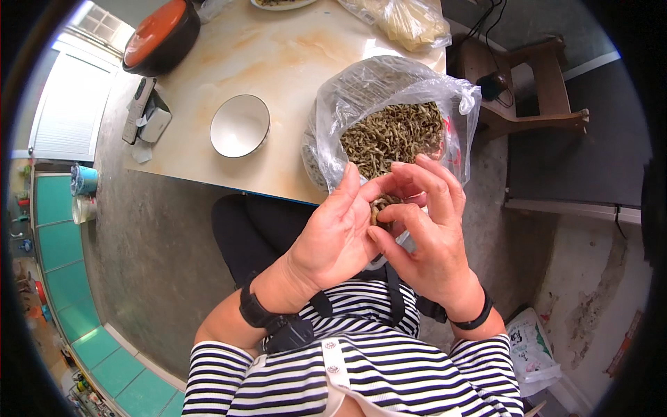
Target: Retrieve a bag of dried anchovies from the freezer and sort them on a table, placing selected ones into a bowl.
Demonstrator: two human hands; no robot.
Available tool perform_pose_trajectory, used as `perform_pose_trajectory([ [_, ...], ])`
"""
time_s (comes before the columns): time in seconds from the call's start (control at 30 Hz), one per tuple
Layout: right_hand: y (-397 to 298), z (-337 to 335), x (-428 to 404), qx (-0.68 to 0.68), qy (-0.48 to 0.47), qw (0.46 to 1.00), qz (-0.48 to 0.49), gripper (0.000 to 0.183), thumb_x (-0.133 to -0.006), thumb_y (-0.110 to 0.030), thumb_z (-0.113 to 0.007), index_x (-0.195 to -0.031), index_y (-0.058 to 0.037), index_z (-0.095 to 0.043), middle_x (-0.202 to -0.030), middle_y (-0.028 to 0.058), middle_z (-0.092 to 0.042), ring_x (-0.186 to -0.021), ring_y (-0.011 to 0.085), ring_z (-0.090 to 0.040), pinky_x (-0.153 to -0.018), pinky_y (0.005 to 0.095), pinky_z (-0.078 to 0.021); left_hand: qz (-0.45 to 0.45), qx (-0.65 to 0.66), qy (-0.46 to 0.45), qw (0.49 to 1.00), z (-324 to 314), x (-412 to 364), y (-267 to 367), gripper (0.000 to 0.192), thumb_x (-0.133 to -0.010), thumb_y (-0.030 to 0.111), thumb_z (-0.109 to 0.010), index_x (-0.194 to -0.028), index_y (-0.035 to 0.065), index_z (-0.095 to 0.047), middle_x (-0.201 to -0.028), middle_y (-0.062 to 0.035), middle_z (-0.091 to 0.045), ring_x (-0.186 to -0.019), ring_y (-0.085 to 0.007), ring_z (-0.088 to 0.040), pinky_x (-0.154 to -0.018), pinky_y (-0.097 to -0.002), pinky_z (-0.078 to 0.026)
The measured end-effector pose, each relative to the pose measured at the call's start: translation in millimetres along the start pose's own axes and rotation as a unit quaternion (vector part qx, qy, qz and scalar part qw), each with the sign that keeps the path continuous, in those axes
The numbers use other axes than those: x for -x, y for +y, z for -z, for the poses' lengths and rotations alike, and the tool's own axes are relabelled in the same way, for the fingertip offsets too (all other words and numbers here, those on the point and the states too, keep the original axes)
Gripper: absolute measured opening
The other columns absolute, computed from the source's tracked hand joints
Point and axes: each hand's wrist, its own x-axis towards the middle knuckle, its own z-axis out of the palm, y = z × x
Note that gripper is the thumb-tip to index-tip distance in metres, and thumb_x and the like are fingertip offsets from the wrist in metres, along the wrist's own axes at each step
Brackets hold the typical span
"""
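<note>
My left hand point(333, 234) is turned palm up and cups a small clump of dried greenish-brown pieces point(383, 205), like curled buds. Over that palm bends my right hand point(430, 224), its index fingertip touching the clump and its thumb a little apart. Whether a piece sits between those fingertips cannot be made out. Just beyond both hands, a clear plastic bag point(359, 78) lies on the table with its mouth rolled wide. Many more of the dried pieces point(396, 133) fill it. The hands cover part of the bag's near rim.
A white bowl point(239, 127) stands left of the bag on the marble-patterned table point(281, 57). Farther left are a phone point(139, 110) on a stand and a dark pot with an orange lid point(156, 28). Another plastic bag point(411, 26) lies at the back; a wooden chair point(547, 83) stands right.
</note>
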Motion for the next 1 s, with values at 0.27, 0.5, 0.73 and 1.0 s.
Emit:
perform_pose_trajectory([
  [0.27, 3, -1, 5, -0.045, 0.069, 0.995, -0.049, 0.016, -0.075, -0.006, -0.076, -0.089, -0.0080, -0.067, -0.133, 0.0158, -0.058, -0.132, 0.0390, -0.045, -0.110, 0.0502, -0.0324, 0.022, 0.002, -0.014, 1.000, 8, 0, -1, 0.070, -0.106, 0.056, -0.028, -0.147, 0.0005, -0.039, -0.139, -0.0136, -0.053, -0.130, -0.0240, -0.051, -0.113, -0.0413, -0.039],
  [0.5, 15, 1, 2, -0.068, 0.035, 0.995, -0.058, 0.010, -0.080, -0.005, -0.072, -0.089, -0.0034, -0.067, -0.134, 0.0198, -0.057, -0.133, 0.0386, -0.046, -0.110, 0.0487, -0.0354, 0.009, -0.046, 0.032, 0.998, 6, 1, -1, 0.040, -0.108, 0.033, -0.044, -0.136, 0.0055, -0.054, -0.126, -0.0067, -0.061, -0.120, -0.0159, -0.057, -0.106, -0.0373, -0.045],
  [0.73, 20, -2, 3, -0.073, 0.042, 0.994, -0.067, 0.012, -0.083, -0.007, -0.074, -0.095, -0.0059, -0.072, -0.131, 0.0168, -0.059, -0.129, 0.0369, -0.047, -0.110, 0.0478, -0.0342, -0.008, -0.065, 0.069, 0.995, 2, 2, -1, 0.037, -0.108, 0.026, -0.044, -0.134, 0.0023, -0.055, -0.130, -0.0103, -0.060, -0.122, -0.0187, -0.059, -0.108, -0.0383, -0.047],
  [1.0, 22, 7, 4, -0.068, 0.039, 0.995, -0.068, 0.020, -0.081, -0.004, -0.075, -0.100, -0.0078, -0.071, -0.133, 0.0168, -0.057, -0.129, 0.0365, -0.048, -0.109, 0.0471, -0.0369, -0.002, 0.010, 0.036, 0.999, 13, 3, 2, 0.050, -0.110, 0.035, -0.034, -0.140, -0.0019, -0.049, -0.135, -0.0130, -0.059, -0.123, -0.0210, -0.058, -0.111, -0.0423, -0.045],
])
